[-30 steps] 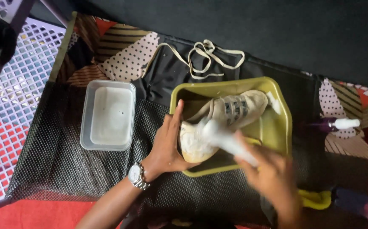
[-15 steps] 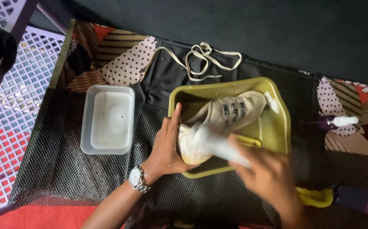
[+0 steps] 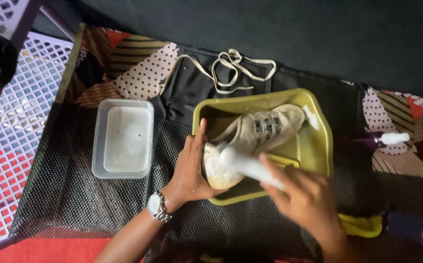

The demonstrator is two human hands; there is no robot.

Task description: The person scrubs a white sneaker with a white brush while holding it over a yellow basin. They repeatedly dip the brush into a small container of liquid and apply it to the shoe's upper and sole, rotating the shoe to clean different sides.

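— where's the shoe (image 3: 257, 136)?
— in the yellow tray (image 3: 318, 146), toe at its near left corner, heel toward the far right.
— hands?
— left hand (image 3: 192, 168) cupped around the toe; right hand (image 3: 304, 199) closed on a blurry white brush (image 3: 243, 163) against it.
— tricky?
— looks light, soft canvas, probably wet and slippery. i'd grip the stiff sole.

A dark mesh mat (image 3: 65, 195) over patterned cloth (image 3: 138, 73) carries a yellow-green tray (image 3: 313, 146), a clear plastic tub (image 3: 122, 138), loose shoelaces (image 3: 235, 68) and a small white-capped bottle (image 3: 386, 139).
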